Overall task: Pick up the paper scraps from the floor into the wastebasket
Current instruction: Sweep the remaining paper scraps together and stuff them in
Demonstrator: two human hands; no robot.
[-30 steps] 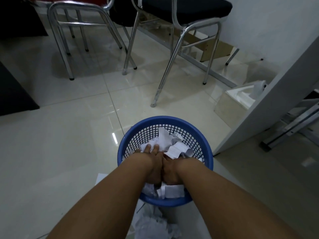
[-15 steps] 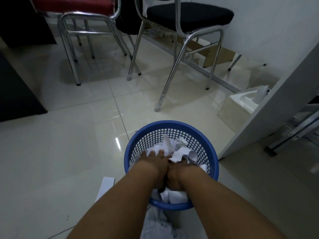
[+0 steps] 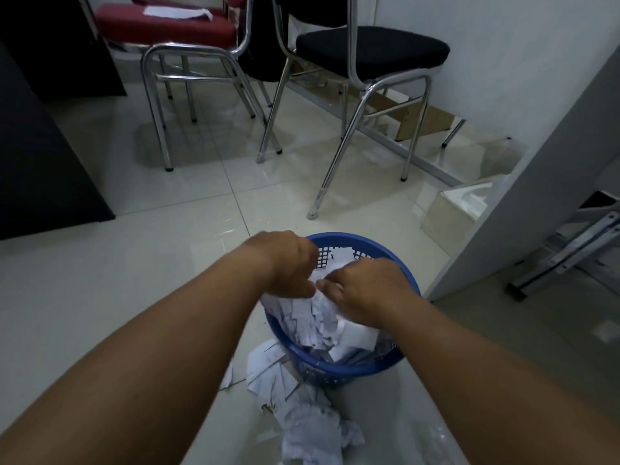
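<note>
A blue mesh wastebasket (image 3: 389, 251) stands on the tiled floor, filled with white paper scraps (image 3: 313, 322). Both my hands are over its opening. My left hand (image 3: 288, 263) is over the left rim, bent at the wrist, and its fingers point down behind the back of the hand, out of sight. My right hand (image 3: 364, 292) lies on top of the scraps in the basket with its thumb against the paper. More crumpled and torn paper scraps (image 3: 302, 417) lie on the floor just in front of the basket, between my forearms.
Beyond the basket stand a black chrome-legged chair (image 3: 369, 52) and a red chair (image 3: 167, 28). A white panel (image 3: 536, 203) rises at the right, with a white box (image 3: 459, 206) beside it. Dark furniture (image 3: 40, 146) lines the left.
Both hands have come up from deep in the basket to its top, the left shifting toward the left rim. The view has tilted, showing more scraps on the floor.
</note>
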